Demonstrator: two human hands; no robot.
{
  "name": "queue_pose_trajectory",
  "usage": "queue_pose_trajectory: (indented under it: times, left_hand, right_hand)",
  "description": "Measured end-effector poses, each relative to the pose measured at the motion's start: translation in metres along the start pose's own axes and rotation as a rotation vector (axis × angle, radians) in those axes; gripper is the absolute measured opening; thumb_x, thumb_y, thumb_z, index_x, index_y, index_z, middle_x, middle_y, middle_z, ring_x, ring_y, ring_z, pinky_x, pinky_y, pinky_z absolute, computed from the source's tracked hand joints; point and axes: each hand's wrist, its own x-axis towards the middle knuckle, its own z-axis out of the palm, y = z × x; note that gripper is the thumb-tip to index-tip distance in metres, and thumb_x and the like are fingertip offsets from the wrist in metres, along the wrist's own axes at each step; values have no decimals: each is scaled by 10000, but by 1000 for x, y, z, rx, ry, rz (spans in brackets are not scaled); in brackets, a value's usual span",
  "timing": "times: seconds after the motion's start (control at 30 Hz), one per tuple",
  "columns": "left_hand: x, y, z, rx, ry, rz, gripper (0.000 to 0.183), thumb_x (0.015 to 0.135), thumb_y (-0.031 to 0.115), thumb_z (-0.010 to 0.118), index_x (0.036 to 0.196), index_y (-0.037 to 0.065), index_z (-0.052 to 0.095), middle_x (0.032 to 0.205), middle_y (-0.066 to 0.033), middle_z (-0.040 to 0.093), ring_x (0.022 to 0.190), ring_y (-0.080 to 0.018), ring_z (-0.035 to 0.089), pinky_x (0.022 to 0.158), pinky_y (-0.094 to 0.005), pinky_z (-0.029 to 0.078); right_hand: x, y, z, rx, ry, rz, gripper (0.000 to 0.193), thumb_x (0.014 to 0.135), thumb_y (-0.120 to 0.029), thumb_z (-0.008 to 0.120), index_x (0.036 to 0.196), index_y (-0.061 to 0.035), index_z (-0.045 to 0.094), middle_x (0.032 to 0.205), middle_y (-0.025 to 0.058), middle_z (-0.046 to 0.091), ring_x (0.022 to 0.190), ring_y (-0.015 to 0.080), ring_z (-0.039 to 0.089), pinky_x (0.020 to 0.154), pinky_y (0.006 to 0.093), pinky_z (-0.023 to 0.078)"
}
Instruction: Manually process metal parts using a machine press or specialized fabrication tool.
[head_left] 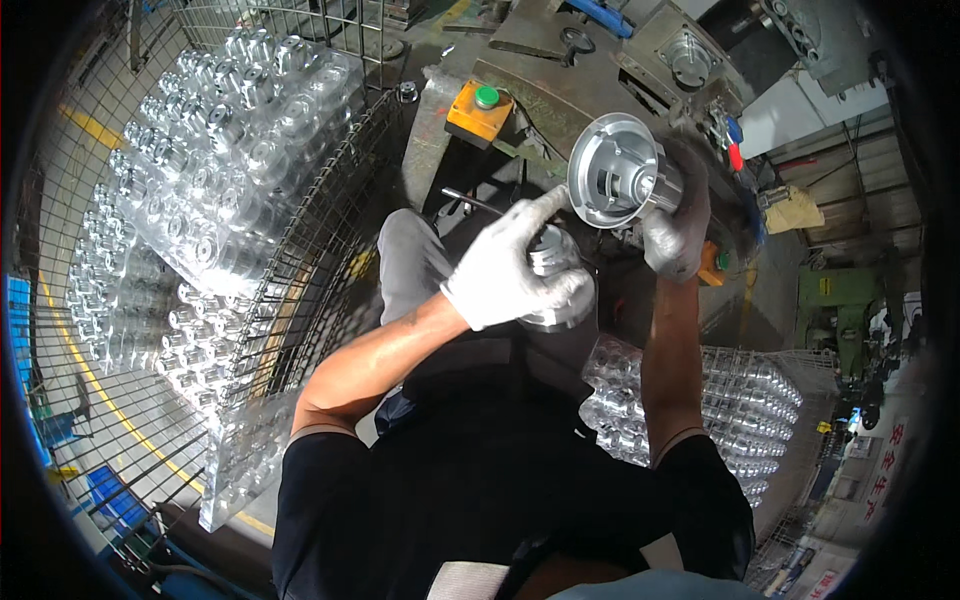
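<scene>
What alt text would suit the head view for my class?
A gloved right hand holds a flared metal cup; the gloved left hand partly covers another metal part. At left, a wire cage holds shiny parts.

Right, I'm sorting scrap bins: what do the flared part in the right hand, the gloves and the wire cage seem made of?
Flared part: metal, perhaps aluminium, smooth and silvery; its rim catches bright highlights.
Gloves: probably fabric; whitish and matt even in strong light, any coating unclear.
Wire cage: likely steel, dull grey; thin stiff rods cross in a grid.
</scene>
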Motion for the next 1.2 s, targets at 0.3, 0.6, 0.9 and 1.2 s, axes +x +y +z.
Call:
queue_pose_trajectory:
  times: [0.3, 0.6, 0.9, 1.2]
  left_hand:
    - [8, 9, 3, -323, 34, -111, 960, 690, 278, 756, 1407, -32, 197, 1342, -203, 414, 1249, -262, 414, 1041, -341, 327]
    - [12, -12, -3, -340, 73, -101, 911, 701, 218, 744, 1411, -2, 218, 1256, -189, 511, 1152, -234, 519, 976, -317, 406]
    - [-18, -47, 15, -1067, -54, -377, 708, 808, 114, 646, 1397, -5, 272, 1278, -67, 458, 1098, -123, 479, 895, -253, 418]
    - [-71, -48, 28, -1565, -168, -505, 999, 714, 656, 556, 1419, 51, 188, 1375, -167, 371, 1264, -291, 383, 1027, -427, 371]
  right_hand:
    - [-9, -23, 24, -219, -113, -14, 827, 541, -47, 853, 1226, 17, 395, 1184, 119, 501, 1078, 194, 515, 920, 328, 445]
    - [-6, -31, 31, -634, -129, -172, 858, 548, -217, 878, 1228, 51, 429, 1143, 182, 555, 1027, 260, 583, 884, 350, 477]
    - [-15, -25, 43, -585, -51, -286, 477, 587, -230, 861, 888, -33, 547, 773, 85, 598, 648, 209, 630, 589, 310, 509]
    - [-59, -24, 68, -819, -284, -132, 400, 591, -321, 825, 787, -42, 615, 755, 91, 607, 618, 246, 619, 560, 338, 515]
